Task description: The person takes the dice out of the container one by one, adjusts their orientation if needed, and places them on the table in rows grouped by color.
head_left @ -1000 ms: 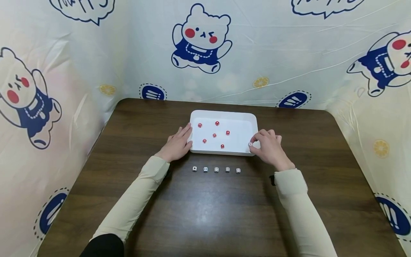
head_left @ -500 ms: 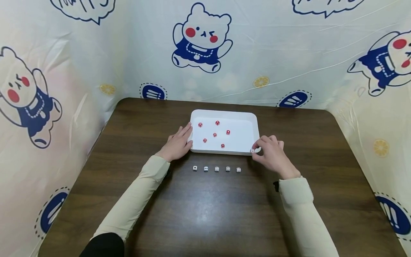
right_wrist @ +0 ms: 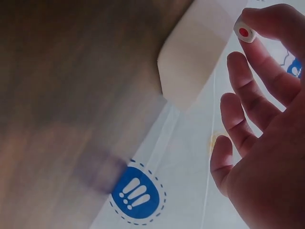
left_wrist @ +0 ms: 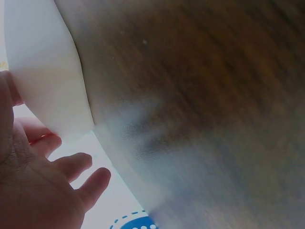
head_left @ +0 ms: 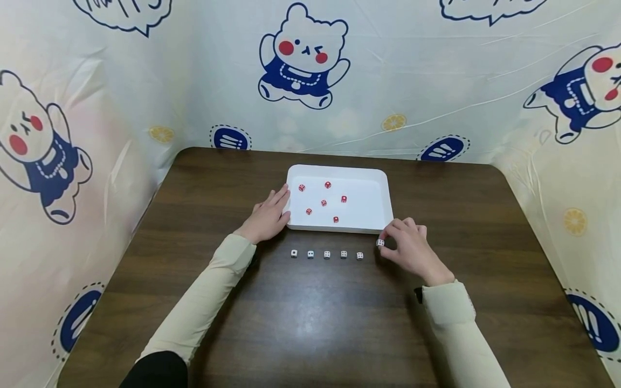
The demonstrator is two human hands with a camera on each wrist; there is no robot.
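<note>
Between thumb and index finger, my right hand [head_left: 411,247] pinches a white die [head_left: 380,243] off the front right corner of the white tray [head_left: 366,188]. The right wrist view shows a red pip on that white die [right_wrist: 244,31], with the other fingers loosely bent away from it. My left hand [head_left: 263,220] rests against the tray's left edge, fingers extended along it and the thumb near its front corner. Several red dice, one of them a red die [head_left: 324,203] near the middle, lie scattered in the tray. In front of it stands a row of several white dice [head_left: 327,255].
The brown wooden table [head_left: 301,323] carries everything. A pale curtain [head_left: 388,64] with printed bears hangs around its back and sides. The held die is just past the right end of the row, slightly behind it.
My right hand has brought the white die from over the tray's front right part toward me, out past the front edge. The left hand, tray and other dice stay in place.
</note>
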